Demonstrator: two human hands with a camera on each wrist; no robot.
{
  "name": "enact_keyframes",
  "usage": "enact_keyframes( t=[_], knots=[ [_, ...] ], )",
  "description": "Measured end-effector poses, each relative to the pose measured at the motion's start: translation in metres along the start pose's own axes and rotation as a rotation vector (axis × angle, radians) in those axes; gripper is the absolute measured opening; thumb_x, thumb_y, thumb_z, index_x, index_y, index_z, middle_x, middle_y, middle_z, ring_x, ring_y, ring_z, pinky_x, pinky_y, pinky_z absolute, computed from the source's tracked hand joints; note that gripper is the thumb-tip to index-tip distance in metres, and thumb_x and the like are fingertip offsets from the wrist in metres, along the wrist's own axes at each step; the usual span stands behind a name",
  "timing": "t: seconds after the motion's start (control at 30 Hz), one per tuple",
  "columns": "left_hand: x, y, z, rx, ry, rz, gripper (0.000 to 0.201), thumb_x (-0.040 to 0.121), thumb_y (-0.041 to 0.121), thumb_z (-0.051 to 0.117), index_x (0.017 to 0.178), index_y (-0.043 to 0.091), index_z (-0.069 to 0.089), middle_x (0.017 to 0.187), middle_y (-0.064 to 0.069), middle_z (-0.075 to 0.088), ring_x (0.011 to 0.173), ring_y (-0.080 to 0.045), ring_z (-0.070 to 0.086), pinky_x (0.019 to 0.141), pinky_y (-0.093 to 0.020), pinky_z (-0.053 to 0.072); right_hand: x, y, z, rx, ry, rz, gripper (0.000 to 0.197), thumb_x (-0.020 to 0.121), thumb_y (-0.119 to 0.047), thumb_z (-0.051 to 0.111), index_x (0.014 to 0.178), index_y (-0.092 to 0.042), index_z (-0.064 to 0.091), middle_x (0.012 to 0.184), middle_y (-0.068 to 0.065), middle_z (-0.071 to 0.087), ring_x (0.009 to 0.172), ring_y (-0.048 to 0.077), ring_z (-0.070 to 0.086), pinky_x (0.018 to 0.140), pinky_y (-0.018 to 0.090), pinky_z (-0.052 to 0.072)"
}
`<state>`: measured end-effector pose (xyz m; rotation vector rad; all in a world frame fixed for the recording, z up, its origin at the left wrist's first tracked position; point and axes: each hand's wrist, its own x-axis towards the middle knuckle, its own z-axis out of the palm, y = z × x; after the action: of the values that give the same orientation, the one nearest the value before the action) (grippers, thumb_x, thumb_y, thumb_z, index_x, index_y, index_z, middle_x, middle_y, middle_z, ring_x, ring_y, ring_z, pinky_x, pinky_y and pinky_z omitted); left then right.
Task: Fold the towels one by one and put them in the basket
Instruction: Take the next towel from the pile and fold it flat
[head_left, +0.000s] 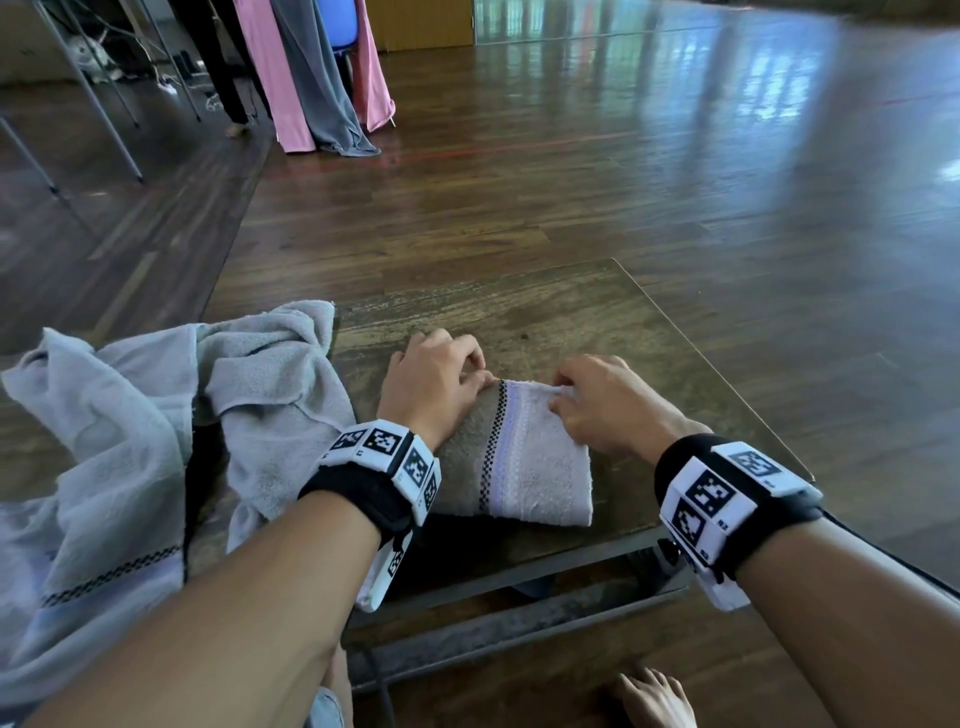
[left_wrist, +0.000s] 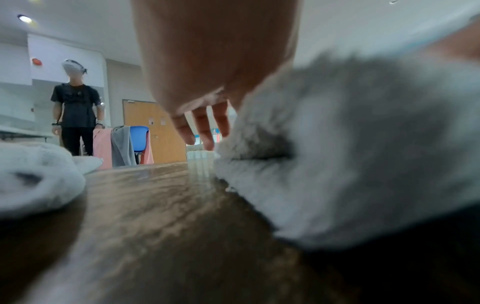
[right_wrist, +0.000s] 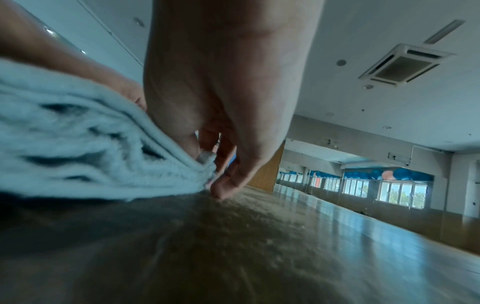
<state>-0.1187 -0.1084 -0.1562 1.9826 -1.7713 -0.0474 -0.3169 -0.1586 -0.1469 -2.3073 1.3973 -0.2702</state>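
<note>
My wrists hung over the surface's (head_left: 649, 332) near edge. Left grip (head_left: 431, 384) and right grip (head_left: 602, 405) pinched the folded towel's (head_left: 524, 467) far corners; bare wood lay beyond, loose towels (head_left: 156, 415) left.

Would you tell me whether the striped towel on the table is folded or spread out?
Folded: the striped towel lies as a compact stacked rectangle, its layers visible in the right wrist view, both hands at its far edge.
</note>
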Motion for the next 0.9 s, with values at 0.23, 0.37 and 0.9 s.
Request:
enact_keyframes(
  t=[0.23, 0.37, 0.9],
  knots=[
    [-0.009, 0.018, -0.007, 0.099, -0.045, -0.046, 0.024, 0.09, 0.044, 0.053, 0.091, 0.024, 0.067, 0.104, -0.003, 0.055, 0.105, -0.023, 0.052, 0.093, -0.041, 0.042, -0.008, -0.001, -0.018, -0.2, -0.073, 0.201, 0.026, 0.069, -0.039, 0.055, 0.063, -0.014, 0.054, 0.077, 0.002, 0.06, 0.061, 0.022, 0.056, 0.055, 0.027, 0.037],
    [-0.017, 0.034, -0.004, 0.206, -0.216, -0.072, 0.043, 0.089, 0.058, 0.041, 0.111, 0.033, 0.069, 0.128, -0.006, 0.05, 0.124, -0.024, 0.04, 0.105, -0.046, 0.03, -0.012, -0.009, -0.015, -0.279, 0.203, 0.091, 0.035, 0.077, -0.047, 0.048, 0.062, -0.016, 0.053, 0.067, -0.004, 0.061, 0.061, 0.019, 0.057, 0.056, 0.028, 0.033],
    [-0.025, 0.024, 0.025, 0.089, -0.509, -0.217, 0.061, 0.102, 0.054, 0.007, 0.154, 0.037, -0.019, 0.16, 0.003, -0.034, 0.146, -0.015, -0.033, 0.119, -0.05, -0.016, -0.013, -0.005, 0.033, -0.059, -0.204, -0.041, 0.067, 0.106, -0.053, 0.016, 0.162, -0.026, -0.009, 0.167, -0.014, -0.019, 0.152, 0.005, -0.022, 0.126, 0.042, -0.005]
  ],
)
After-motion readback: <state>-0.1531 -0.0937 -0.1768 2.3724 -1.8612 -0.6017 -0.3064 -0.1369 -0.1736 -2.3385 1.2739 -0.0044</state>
